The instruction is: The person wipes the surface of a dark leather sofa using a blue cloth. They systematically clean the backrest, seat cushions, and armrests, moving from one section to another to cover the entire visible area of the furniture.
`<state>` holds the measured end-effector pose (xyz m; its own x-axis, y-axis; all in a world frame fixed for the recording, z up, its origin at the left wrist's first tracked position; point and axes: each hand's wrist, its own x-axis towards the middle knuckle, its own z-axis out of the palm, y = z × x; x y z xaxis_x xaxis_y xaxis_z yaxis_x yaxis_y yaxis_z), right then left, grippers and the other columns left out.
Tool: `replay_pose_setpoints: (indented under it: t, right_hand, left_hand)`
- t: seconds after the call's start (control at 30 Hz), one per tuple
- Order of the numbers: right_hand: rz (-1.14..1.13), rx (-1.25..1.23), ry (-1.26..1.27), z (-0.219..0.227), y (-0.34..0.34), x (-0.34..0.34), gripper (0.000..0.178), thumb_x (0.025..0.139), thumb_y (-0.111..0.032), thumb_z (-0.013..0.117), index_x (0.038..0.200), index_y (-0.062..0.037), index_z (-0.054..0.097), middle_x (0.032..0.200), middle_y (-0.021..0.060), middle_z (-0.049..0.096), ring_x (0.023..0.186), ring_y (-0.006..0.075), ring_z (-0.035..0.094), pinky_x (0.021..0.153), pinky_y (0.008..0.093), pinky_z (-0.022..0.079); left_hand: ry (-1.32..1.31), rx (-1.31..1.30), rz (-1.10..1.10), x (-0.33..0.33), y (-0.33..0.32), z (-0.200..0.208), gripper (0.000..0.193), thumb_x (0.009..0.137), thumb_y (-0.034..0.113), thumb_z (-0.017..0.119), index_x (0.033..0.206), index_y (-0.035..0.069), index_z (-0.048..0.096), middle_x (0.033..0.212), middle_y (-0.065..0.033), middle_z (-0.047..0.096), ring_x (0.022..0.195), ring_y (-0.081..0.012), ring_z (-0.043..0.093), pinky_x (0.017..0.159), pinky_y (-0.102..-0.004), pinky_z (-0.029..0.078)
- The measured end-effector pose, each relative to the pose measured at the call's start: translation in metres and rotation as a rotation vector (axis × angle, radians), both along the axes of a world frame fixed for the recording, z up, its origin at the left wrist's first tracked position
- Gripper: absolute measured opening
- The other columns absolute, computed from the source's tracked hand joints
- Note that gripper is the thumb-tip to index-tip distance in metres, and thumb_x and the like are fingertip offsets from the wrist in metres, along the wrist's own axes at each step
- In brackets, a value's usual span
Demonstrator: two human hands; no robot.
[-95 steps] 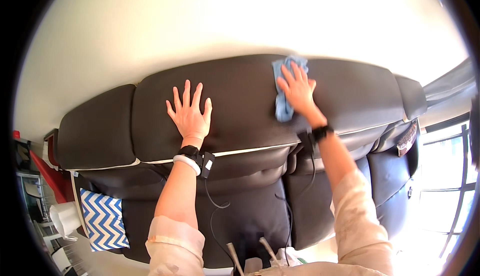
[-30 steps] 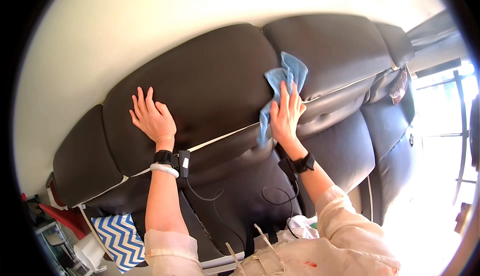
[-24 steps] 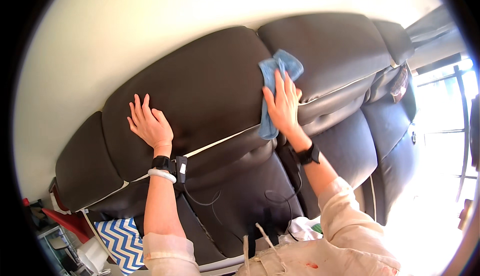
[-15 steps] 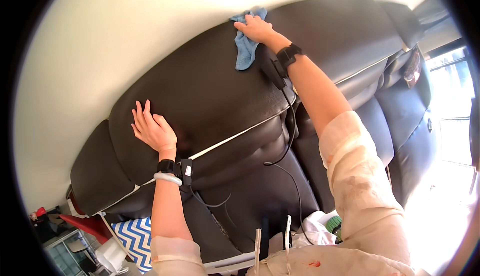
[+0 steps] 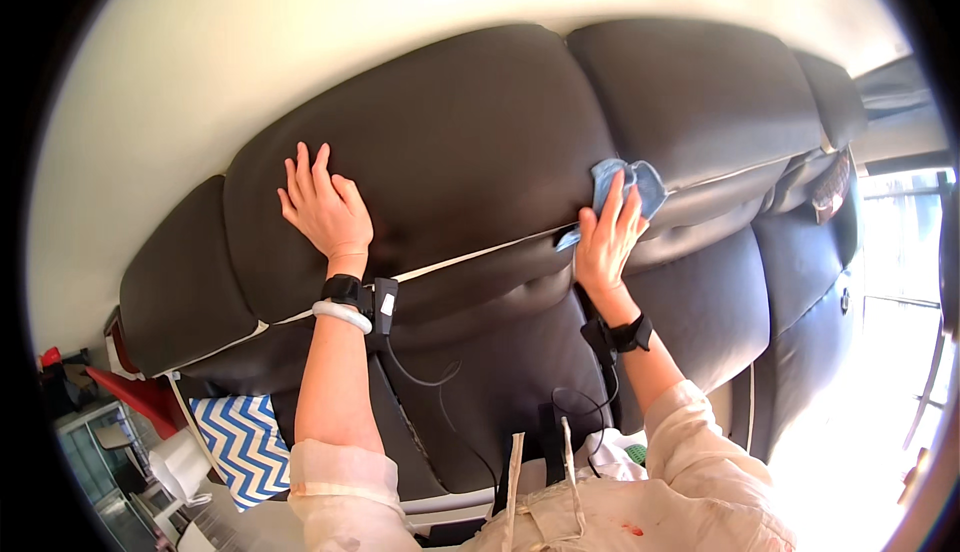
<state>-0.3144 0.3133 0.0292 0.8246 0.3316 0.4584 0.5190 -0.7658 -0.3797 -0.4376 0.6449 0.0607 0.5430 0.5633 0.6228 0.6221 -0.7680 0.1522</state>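
A dark brown leather sofa (image 5: pixel 430 142) with pale piping spans the view below a cream wall. My left hand (image 5: pixel 328 210) lies on the backrest cushion at the left, fingers spread and holding nothing. Under the fingers of my right hand (image 5: pixel 608 242) is a blue cloth (image 5: pixel 645 187), pressed against the lower edge of the backrest where two cushions meet. Part of the cloth is hidden by that hand. Both wrists wear black straps with small devices and cables; a pale bangle (image 5: pixel 342 316) circles the left one.
A blue and white zigzag cushion (image 5: pixel 243 447) rests at the sofa's left end. White fabric (image 5: pixel 618 457) with a green item lies near my body. A bright window (image 5: pixel 905 272) is at the right, a red object (image 5: pixel 140 402) at the lower left.
My right hand has moved the blue cloth from the backrest's top edge down and to the right, nearer to me. My left hand has shifted slightly up and right; the view has tilted.
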Motion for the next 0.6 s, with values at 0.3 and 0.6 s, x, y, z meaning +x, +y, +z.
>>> replay_pose_setpoints:
  t: [0.3, 0.6]
  right_hand:
    - [-0.202, 0.065, -0.045, -0.008, 0.041, -0.012, 0.057, 0.099, -0.026, 0.053, 0.149, -0.0018, 0.043, 0.159, 0.0182, 0.029, 0.131, 0.0455, 0.032, 0.103, 0.0575, 0.027]
    - [0.673, 0.08, 0.143, 0.029, 0.097, -0.101, 0.051, 0.084, -0.022, 0.064, 0.13, -0.0001, 0.061, 0.154, 0.0167, 0.044, 0.139, 0.0324, 0.043, 0.106, 0.0415, 0.04]
  left_hand:
    - [-0.009, 0.007, 0.002, 0.005, -0.005, -0.003, 0.041, 0.093, 0.016, 0.052, 0.133, 0.019, 0.059, 0.151, -0.0062, 0.05, 0.141, -0.0329, 0.043, 0.115, -0.0586, 0.026]
    - [-0.005, 0.023, 0.015, 0.0, 0.003, -0.005, 0.042, 0.093, 0.017, 0.048, 0.133, 0.021, 0.06, 0.151, -0.0042, 0.05, 0.142, -0.0299, 0.043, 0.116, -0.0575, 0.025]
